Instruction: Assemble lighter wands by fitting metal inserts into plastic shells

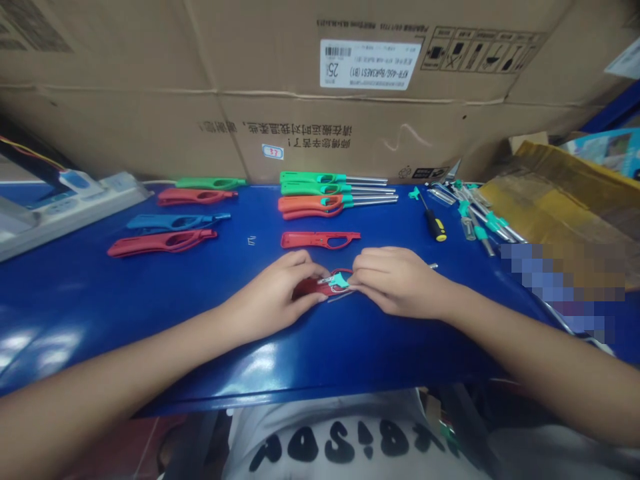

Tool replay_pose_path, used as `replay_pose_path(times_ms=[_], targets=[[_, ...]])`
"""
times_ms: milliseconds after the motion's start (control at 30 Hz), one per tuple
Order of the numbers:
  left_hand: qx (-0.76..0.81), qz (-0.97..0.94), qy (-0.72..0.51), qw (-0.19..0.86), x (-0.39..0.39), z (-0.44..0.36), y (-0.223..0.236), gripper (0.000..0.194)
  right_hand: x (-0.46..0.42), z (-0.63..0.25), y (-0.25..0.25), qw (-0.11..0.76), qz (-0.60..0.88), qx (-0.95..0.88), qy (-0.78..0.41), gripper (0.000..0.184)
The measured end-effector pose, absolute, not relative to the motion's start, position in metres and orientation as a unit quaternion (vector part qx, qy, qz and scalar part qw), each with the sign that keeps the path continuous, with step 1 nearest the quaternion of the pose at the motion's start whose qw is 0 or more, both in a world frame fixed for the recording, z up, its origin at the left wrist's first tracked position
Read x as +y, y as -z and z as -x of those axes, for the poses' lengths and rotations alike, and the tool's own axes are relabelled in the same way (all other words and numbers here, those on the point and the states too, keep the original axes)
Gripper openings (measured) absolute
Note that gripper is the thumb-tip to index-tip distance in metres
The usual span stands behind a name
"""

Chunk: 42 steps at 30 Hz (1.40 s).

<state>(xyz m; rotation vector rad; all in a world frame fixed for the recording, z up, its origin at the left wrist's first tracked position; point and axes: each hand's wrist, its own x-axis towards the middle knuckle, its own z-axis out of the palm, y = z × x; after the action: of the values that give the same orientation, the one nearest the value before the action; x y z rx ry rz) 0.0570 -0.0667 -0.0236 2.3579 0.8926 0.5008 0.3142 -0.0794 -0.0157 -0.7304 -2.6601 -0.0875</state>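
Observation:
My left hand (280, 288) is closed, its thumb and fingers pinching the handle end of a red lighter casing (306, 287) lying low over the table. A teal trigger (340, 281) with a thin white wire sits at the casing between my two hands. My right hand (395, 280) is closed around the casing's front end, fingertips touching beside the trigger. A metal tip (433, 266) pokes out past its far side; the rest is hidden by the fingers. Just beyond both hands lies another red casing half (320, 241).
Finished-looking green lighters (313, 179) and orange-red lighters (311, 205) lie at the back. Loose casings (163, 243) and a power strip (107, 200) are left. A screwdriver (434, 223), metal-tube assemblies (483, 217) and a yellow-brown box (565, 207) are right. Cardboard (165, 120) stands behind.

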Motion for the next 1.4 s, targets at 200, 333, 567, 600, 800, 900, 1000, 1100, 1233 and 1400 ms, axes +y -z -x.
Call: replay_pose_path(times_ms=[200, 333, 567, 600, 800, 900, 1000, 1100, 1233, 1400], targets=[[0.337, -0.881, -0.179, 0.281, -0.067, -0.058, 0.022, 0.024, -0.079, -0.315, 0.017, 0.180, 0.272, -0.945, 0.008, 0.025], [0.334, -0.882, -0.183, 0.278, -0.068, -0.058, 0.021, 0.024, -0.080, -0.315, 0.017, 0.173, 0.284, -0.943, 0.001, 0.025], [0.335, -0.884, -0.185, 0.270, -0.068, -0.058, 0.023, 0.024, -0.084, -0.313, 0.011, 0.114, 0.268, -0.956, 0.042, 0.027], [0.334, -0.885, -0.184, 0.268, -0.068, -0.058, 0.023, 0.024, -0.084, -0.312, 0.010, 0.109, 0.268, -0.956, 0.046, 0.027], [0.339, -0.888, -0.182, 0.253, -0.070, -0.058, 0.020, 0.025, -0.088, -0.309, 0.006, 0.083, 0.269, -0.957, 0.064, 0.024], [0.339, -0.886, -0.188, 0.254, -0.069, -0.059, 0.020, 0.028, -0.089, -0.308, 0.006, 0.075, 0.264, -0.958, 0.077, 0.024], [0.337, -0.885, -0.191, 0.258, -0.068, -0.059, 0.022, 0.032, -0.089, -0.310, 0.008, 0.087, 0.270, -0.957, 0.057, 0.024], [0.339, -0.879, -0.190, 0.277, -0.068, -0.059, 0.024, 0.031, -0.086, -0.312, 0.012, 0.138, 0.320, -0.937, -0.030, 0.022], [0.328, -0.878, -0.199, 0.286, -0.070, -0.060, 0.023, 0.030, -0.082, -0.312, 0.017, 0.188, 0.375, -0.897, -0.140, 0.013], [0.327, -0.878, -0.207, 0.282, -0.074, -0.066, 0.022, 0.023, -0.081, -0.311, 0.020, 0.184, 0.356, -0.910, -0.106, 0.012]])
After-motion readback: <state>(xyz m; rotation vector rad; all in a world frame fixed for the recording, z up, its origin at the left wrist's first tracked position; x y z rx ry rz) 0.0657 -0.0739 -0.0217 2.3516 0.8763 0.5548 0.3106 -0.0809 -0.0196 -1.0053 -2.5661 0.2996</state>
